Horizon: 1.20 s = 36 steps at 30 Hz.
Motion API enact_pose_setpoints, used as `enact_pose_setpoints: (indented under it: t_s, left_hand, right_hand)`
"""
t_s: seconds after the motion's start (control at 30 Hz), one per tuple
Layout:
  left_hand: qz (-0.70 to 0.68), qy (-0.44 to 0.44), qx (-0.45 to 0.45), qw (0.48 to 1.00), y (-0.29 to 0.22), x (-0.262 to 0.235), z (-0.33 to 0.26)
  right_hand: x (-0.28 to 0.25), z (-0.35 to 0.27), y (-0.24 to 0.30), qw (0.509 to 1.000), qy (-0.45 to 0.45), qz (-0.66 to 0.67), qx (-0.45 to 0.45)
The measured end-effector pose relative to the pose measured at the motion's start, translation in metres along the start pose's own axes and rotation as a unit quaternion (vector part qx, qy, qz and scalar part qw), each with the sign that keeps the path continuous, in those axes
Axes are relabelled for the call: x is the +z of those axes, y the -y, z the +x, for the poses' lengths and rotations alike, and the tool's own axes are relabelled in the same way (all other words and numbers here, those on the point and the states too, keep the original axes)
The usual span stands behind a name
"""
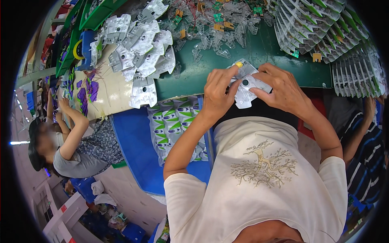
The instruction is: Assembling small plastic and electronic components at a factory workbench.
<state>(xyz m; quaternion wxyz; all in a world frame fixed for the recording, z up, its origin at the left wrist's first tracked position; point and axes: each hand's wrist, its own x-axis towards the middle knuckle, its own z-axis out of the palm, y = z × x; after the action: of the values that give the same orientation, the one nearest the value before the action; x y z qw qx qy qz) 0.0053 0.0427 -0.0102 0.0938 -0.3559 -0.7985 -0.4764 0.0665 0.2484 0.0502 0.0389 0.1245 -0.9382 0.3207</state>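
Note:
A grey-white plastic housing (244, 95) with a round dark hole lies at the near edge of the green table, between my two hands. My left hand (219, 90) grips its left side with thumb and bent fingers. Something small and yellow (239, 64) shows at the tip of a left finger; I cannot make out what it is. My right hand (280, 88) closes on the right side, its thumb lying on the face near the hole. The fingers partly cover the housing's upper part.
Loose housings (144, 38) are heaped at the left. Small clear plastic pieces (202, 34) and green and orange circuit boards (219, 26) lie at the back. Stacked housings (308, 24) stand at the right. A blue bin (139, 158) holds bagged parts. Co-workers (77, 141) sit on both sides.

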Motion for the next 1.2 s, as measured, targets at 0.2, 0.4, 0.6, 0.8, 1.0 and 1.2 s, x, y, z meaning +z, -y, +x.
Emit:
enact_pose_setpoints:
  t_s: [0.2,0.4,0.6,0.8,1.0,1.2]
  left_hand:
    - [-0.007,0.104,0.048,0.993,0.0,-0.008,0.015]
    - [-0.032,0.109,0.034,0.993,0.002,-0.009,0.012]
    - [-0.04,0.115,0.041,0.992,0.002,-0.007,0.016]
    - [-0.016,0.194,0.04,0.98,-0.001,-0.013,0.024]
    - [-0.009,0.205,0.042,0.978,0.001,-0.015,0.021]
    - [-0.006,0.188,0.022,0.982,-0.004,-0.01,0.018]
  right_hand:
    - [0.002,0.006,0.001,0.999,0.013,-0.038,0.012]
    - [0.012,0.016,0.004,0.995,-0.003,-0.081,0.058]
    - [0.002,0.017,0.01,0.983,0.057,-0.174,-0.027]
    - [-0.012,0.008,0.008,1.0,0.016,-0.011,-0.014]
    - [-0.018,-0.007,0.015,0.99,-0.035,0.133,-0.029]
    - [0.029,-0.027,0.016,0.985,-0.113,-0.085,-0.103]
